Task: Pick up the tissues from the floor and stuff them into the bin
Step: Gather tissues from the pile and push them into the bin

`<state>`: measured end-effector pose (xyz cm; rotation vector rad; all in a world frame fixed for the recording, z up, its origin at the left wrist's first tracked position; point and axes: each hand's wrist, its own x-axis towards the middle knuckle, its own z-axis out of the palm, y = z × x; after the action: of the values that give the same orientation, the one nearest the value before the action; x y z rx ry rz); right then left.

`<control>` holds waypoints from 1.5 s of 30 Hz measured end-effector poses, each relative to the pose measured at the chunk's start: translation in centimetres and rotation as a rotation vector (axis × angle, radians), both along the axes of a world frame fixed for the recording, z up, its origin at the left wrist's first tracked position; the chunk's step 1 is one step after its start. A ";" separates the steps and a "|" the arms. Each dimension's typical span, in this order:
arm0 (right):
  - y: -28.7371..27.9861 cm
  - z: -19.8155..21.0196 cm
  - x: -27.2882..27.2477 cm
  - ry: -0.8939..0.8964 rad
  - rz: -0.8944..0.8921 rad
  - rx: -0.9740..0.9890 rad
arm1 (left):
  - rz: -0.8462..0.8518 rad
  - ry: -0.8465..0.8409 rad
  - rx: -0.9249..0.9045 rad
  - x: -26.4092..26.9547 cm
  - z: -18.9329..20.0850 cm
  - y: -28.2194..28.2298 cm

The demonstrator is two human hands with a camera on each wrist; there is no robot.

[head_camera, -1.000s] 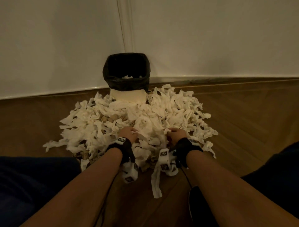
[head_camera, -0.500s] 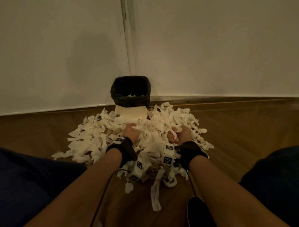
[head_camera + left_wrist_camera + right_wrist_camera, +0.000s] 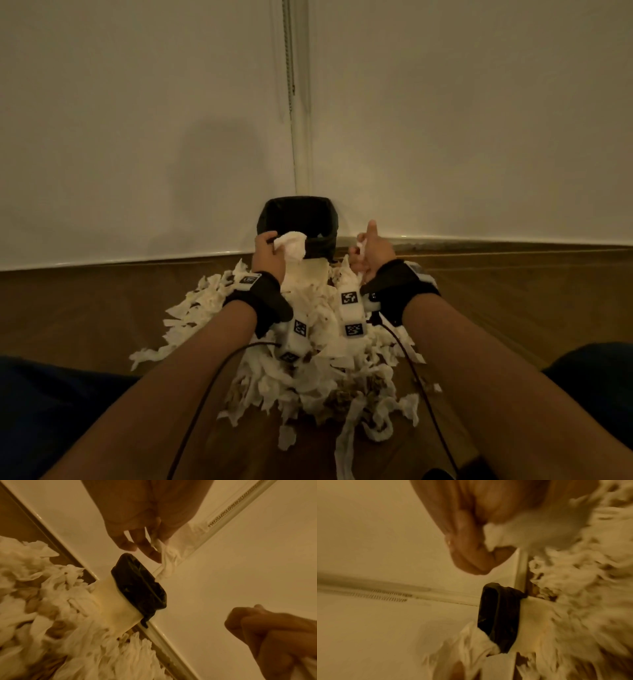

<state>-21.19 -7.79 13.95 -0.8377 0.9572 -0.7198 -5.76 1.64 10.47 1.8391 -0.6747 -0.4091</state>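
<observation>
Now my left hand [image 3: 269,253] grips a tissue wad [image 3: 292,247] at the bin's [image 3: 320,245] left rim; my right hand [image 3: 375,251] clutches tissue beside its right; the tissues [image 3: 308,377] heap on the floor [image 3: 85,308] before it

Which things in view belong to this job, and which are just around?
Job: white crumpled tissue wad held by left hand; tissue scrap in right hand; white tissue pile on floor; black-lined bin.
Around: wooden floor; white wall; wrist camera cables.
</observation>
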 end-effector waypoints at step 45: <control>-6.2 -9.3 -0.2 0.590 0.235 -0.269 | -0.331 -0.050 0.283 -0.8 -7.1 -5.2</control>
<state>-21.43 -13.94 4.62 -1.4215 1.2700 -0.4025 -6.59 -3.58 3.39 2.0103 -1.0033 -0.7066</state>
